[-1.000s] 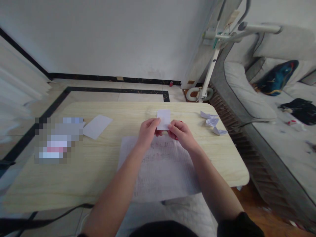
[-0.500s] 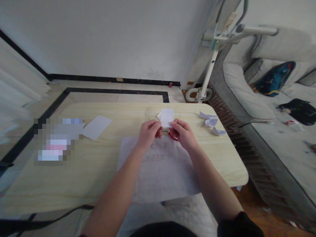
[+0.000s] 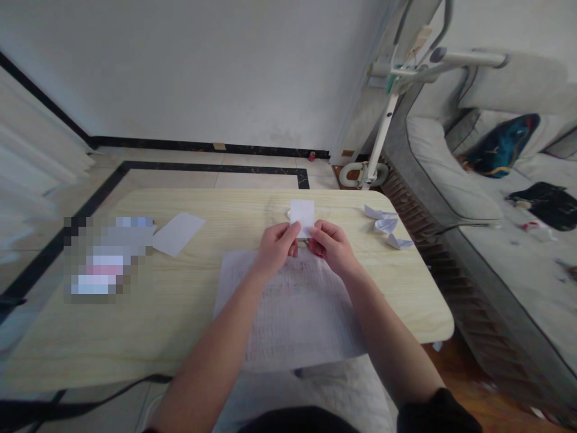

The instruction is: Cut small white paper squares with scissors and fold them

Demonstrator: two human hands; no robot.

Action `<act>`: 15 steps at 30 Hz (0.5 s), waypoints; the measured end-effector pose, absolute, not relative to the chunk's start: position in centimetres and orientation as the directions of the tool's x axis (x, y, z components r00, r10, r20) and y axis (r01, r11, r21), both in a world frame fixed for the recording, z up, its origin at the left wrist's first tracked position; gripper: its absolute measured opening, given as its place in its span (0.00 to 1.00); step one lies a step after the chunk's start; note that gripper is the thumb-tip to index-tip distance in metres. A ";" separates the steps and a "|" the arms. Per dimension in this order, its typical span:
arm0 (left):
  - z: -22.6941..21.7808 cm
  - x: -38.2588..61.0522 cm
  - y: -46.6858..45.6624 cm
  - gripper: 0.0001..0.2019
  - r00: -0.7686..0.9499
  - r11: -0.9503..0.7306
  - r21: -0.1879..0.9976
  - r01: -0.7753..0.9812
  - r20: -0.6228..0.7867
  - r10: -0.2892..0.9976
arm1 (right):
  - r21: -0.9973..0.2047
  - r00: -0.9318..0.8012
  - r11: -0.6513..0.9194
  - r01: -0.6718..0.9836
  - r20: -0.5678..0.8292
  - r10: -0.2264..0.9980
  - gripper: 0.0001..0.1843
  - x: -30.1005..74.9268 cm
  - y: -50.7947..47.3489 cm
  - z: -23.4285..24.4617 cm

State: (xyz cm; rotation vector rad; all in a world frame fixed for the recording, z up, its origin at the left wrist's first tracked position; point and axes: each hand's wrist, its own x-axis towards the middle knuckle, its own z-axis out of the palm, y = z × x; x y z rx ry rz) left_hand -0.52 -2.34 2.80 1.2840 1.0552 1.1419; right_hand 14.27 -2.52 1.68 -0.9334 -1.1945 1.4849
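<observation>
Head view, clock centred on the small white paper (image 3: 302, 211), 12 = far side. Paper was near the far edge of the table (image 3: 157, 325), between both hands. Left hand (image 3: 277, 243) sat at 7–8 o'clock, right hand (image 3: 332, 243) at 4. Both were clamped on the paper: thumbs on its near face at the lower corners, other fingers curled under or behind. Hands close together, slim gap between the thumbs. Couldn't tell whether the paper was folded.

Small white scrap (image 3: 288, 213) poked out at 9, just past the paper's left edge. Red-handled tool (image 3: 317, 251) showed at 5, partly hidden by the right hand; contact with the hand unclear. Printed sheet (image 3: 302, 313) lay flat at 6, under the forearms.

Folded paper pieces (image 3: 386, 226) were at 3, in a loose row near the table's right side. Loose white sheet (image 3: 179, 233) was at 9, with a pixelated patch (image 3: 108, 255) beyond it, contents unreadable.

Off the table: red can (image 3: 312, 156) on the floor at 12, white metal stand (image 3: 383, 132) at 1–2, grey sofa (image 3: 518, 264) at 3–4.
</observation>
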 end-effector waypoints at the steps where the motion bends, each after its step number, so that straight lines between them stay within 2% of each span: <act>1: 2.8 -0.5 -2.4 0.22 0.146 -0.039 0.999 -0.032 0.043 0.988 | -0.976 -0.225 -0.038 -0.215 0.012 0.974 0.17 14.3 -2.5 1.7; 9: 2.7 -0.7 -2.4 0.24 0.156 -0.004 0.999 -0.032 0.009 0.988 | -0.984 -0.213 0.025 -0.177 0.063 0.975 0.17 14.3 -2.5 1.7; 15: 2.6 -0.7 -2.4 0.22 0.066 -0.074 0.997 0.000 0.074 0.995 | -0.991 -0.268 0.034 -0.130 0.068 0.961 0.19 14.3 -2.6 1.9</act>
